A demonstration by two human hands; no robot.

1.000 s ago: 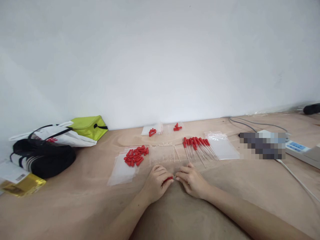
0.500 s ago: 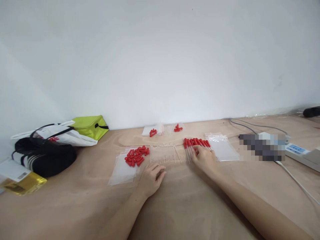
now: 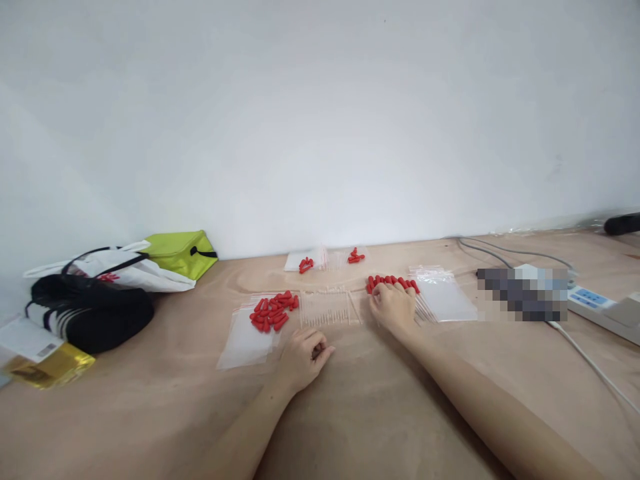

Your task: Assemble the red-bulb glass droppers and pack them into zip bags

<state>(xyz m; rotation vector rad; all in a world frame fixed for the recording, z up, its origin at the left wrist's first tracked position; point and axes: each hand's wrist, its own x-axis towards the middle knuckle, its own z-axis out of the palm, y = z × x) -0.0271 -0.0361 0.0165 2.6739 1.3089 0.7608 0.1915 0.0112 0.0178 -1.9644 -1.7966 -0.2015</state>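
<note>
My left hand [image 3: 303,359] rests on the table with curled fingers, thumb and forefinger apart, nothing visible in it. Just beyond it is a pile of red rubber bulbs [image 3: 273,312] on clear plastic bags [image 3: 243,347]. Between the hands lies a row of thin clear tubes [image 3: 325,308]. My right hand [image 3: 393,305] lies over the left part of a row of red-capped tubes [image 3: 411,285], fingers bent; its fingertips and anything between them are hidden. Right of that row is a stack of clear zip bags [image 3: 447,299].
Near the wall lie two small groups of red bulbs [image 3: 306,265] on bags. At left are a black bag [image 3: 107,319], a green bag [image 3: 177,252] and a yellow packet [image 3: 60,367]. At right are a power strip [image 3: 595,300] and cables [image 3: 595,365].
My right hand has moved slightly left over the row of red-capped tubes, uncovering tube stems on its right. My left hand has hardly moved.
</note>
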